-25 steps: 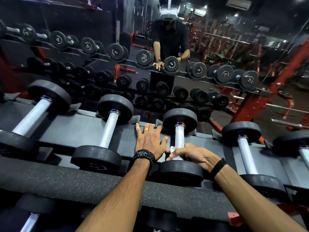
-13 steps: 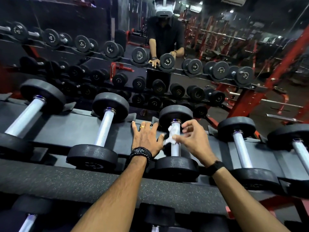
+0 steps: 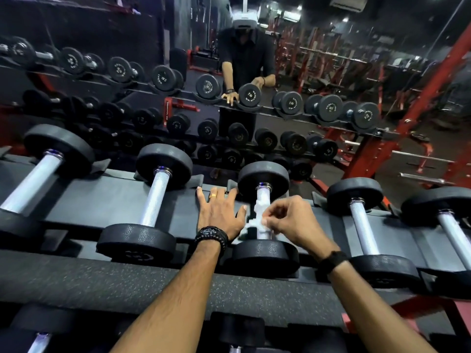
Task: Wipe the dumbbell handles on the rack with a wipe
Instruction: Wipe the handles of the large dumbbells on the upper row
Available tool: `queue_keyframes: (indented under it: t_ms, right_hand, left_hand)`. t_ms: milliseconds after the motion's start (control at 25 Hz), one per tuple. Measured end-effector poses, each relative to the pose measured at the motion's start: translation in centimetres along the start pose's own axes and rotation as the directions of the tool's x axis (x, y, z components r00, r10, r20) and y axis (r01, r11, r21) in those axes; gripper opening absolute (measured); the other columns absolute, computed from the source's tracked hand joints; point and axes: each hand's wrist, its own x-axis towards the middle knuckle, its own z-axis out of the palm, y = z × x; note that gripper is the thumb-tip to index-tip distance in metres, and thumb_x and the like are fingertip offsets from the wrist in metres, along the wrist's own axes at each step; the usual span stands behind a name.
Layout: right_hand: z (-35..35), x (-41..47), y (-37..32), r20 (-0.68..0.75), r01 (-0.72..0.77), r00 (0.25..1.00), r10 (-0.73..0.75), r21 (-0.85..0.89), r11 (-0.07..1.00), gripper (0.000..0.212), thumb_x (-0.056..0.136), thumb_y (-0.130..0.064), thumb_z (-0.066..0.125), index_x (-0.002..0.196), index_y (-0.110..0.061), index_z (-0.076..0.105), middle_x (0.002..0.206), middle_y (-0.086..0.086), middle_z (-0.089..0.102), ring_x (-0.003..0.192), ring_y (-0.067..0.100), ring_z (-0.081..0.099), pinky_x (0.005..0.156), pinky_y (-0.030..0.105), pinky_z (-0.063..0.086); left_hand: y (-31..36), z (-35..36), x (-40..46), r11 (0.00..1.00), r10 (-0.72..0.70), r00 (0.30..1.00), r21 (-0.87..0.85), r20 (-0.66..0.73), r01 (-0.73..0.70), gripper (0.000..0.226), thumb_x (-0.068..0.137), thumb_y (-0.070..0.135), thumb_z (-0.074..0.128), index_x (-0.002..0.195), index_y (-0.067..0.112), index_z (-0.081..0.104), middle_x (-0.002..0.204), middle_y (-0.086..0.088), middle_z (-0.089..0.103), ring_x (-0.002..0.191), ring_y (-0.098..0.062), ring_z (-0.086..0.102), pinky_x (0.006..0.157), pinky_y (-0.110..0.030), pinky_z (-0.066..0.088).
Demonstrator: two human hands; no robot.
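1. A dim gym with red frames stands behind a mirror, which reflects the person leaning over the rack, a dark padded shelf carrying a row of dumbbells.
2. The left hand lies flat on the rack, fingers straight and spread, just left of the middle dumbbell; likely it braces the body for the reach.
3. The right hand has its grip clamped on the wipe, pinched between thumb and fingertips against the handle.
4. The wipe is white and crumpled, draped down the handle's left side toward the near weight, probably so it can be drawn along the bar.
5. The handle is bright, knurled metal between black rubber heads, lying pointing away from the person.
6. Neighbouring dumbbells sit well apart on either side, untouched.
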Motion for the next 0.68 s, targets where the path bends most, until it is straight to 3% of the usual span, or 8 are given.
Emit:
queue_keyframes:
  t_ms: [120,280,360,440,520,600,680]
  right_hand:
    - [1.9,2.5,-0.4,-0.404,0.112,0.903,-0.145,-0.105,0.988,0.008,0.080,-0.005,0.072,0.084,-0.011,0.074,0.078,0.000,0.065,0.071,0.008,0.057,0.066,0.003,0.037]
    - [2.3,4.1,0.0,-0.531,0.146,0.829,-0.174,-0.095,0.985,0.006,0.083,-0.007,0.069,0.084,-0.010,0.073,0.079,0.001,0.065,0.072,0.010,0.057,0.068,0.007,0.038]
    - [2.2,4.0,0.0,-0.559,0.047,0.828,-0.033,0.011,0.999,0.009,0.082,-0.007,0.067,0.078,-0.010,0.073,0.069,-0.003,0.063,0.067,0.011,0.058,0.064,0.013,0.038]
    - [2.6,4.2,0.9,-0.527,-0.101,0.833,0.167,0.153,0.983,0.023,0.080,-0.005,0.064,0.060,-0.017,0.068,0.056,-0.006,0.053,0.058,0.011,0.052,0.058,0.021,0.037]
    - [3.0,4.4,1.6,-0.378,-0.229,0.844,0.380,0.386,0.894,0.032,0.075,-0.006,0.059,0.045,-0.017,0.055,0.053,-0.001,0.040,0.053,0.018,0.038,0.050,0.026,0.030]
    - [3.1,4.9,1.8,-0.190,-0.314,0.833,0.519,0.610,0.728,0.032,0.077,-0.001,0.053,0.049,-0.015,0.052,0.059,0.003,0.036,0.049,0.017,0.033,0.045,0.023,0.025]
    - [2.7,4.8,1.1,-0.059,-0.362,0.809,0.584,0.733,0.576,0.026,0.078,0.004,0.050,0.063,-0.017,0.046,0.060,0.005,0.042,0.045,0.015,0.040,0.047,0.021,0.033]
  left_hand:
    - [0.0,-0.1,0.0,1.000,-0.010,1.000,-0.003,0.010,0.010,0.054,0.094,0.057,0.034,0.139,0.029,0.044,0.134,-0.002,0.053,0.132,-0.021,0.041,0.118,-0.061,-0.001]
    - [-0.1,0.1,0.2,1.000,-0.004,1.000,0.005,-0.022,0.005,0.053,0.093,0.058,0.035,0.136,0.030,0.047,0.131,-0.001,0.055,0.131,-0.021,0.042,0.118,-0.060,0.000]
    - [-0.2,0.2,0.3,1.000,-0.012,1.000,0.002,-0.008,0.012,0.052,0.093,0.058,0.035,0.135,0.030,0.047,0.131,-0.002,0.055,0.130,-0.021,0.043,0.118,-0.060,0.001]
    - [-0.1,0.3,0.1,1.000,-0.006,1.000,0.002,-0.016,0.006,0.054,0.093,0.058,0.034,0.137,0.029,0.046,0.133,-0.002,0.055,0.131,-0.021,0.043,0.118,-0.060,0.000]
    - [0.0,0.1,0.1,1.000,-0.008,1.000,-0.002,-0.009,0.008,0.054,0.094,0.058,0.034,0.138,0.029,0.045,0.134,-0.002,0.054,0.132,-0.021,0.042,0.118,-0.060,0.000]
    - [0.0,0.1,0.0,1.000,-0.009,1.000,-0.006,-0.011,0.009,0.054,0.094,0.058,0.035,0.138,0.029,0.045,0.135,-0.002,0.053,0.132,-0.021,0.042,0.119,-0.061,0.000]
    - [0.0,-0.1,-0.1,1.000,-0.008,1.000,-0.013,-0.012,0.008,0.053,0.094,0.057,0.036,0.138,0.029,0.045,0.135,-0.003,0.053,0.132,-0.021,0.041,0.119,-0.061,0.000]
